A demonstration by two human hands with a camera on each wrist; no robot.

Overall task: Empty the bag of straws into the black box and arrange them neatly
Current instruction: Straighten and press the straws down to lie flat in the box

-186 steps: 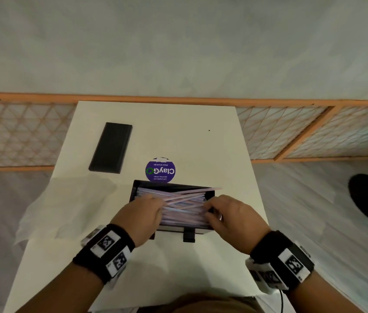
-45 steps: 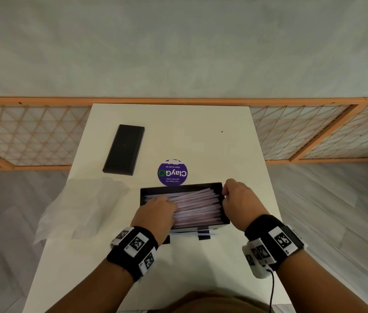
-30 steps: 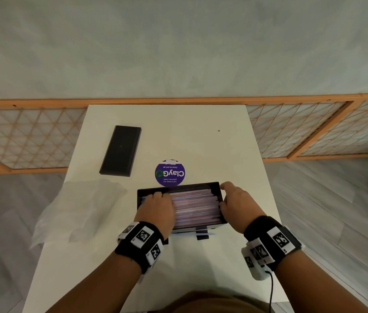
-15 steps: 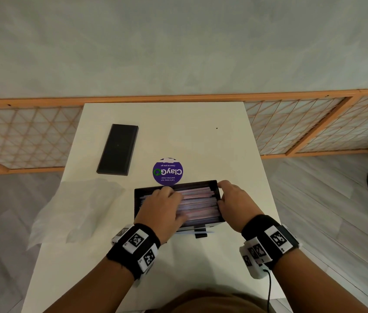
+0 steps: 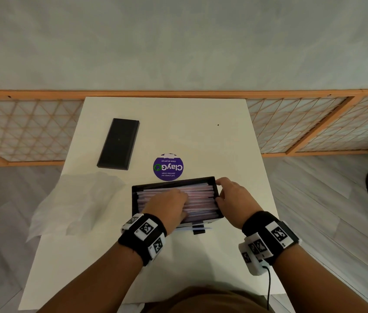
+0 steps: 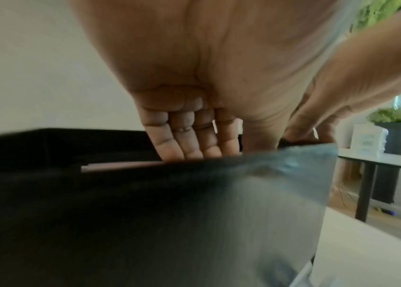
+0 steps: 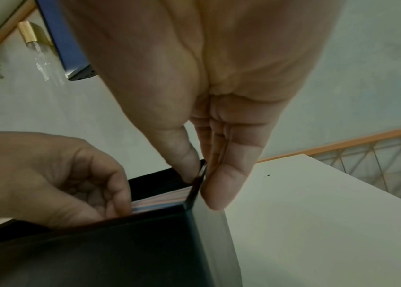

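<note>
The black box stands on the white table, filled with pink and purple straws lying lengthwise. My left hand lies over the left and middle of the pile. Its fingers are straight, with the tips pressing on the straws. My right hand pinches the box's right wall, thumb inside and fingers outside, as the right wrist view shows. The empty clear bag lies left of the box.
A flat black lid lies at the back left. A round purple sticker sits just behind the box. A thin straw lies on the table against the box's near side. A wooden lattice screen runs behind the table.
Straws that stuck out over the box rim now lie flat inside. My left hand slid from the far left of the pile toward its middle. My right hand took hold of the right wall.
</note>
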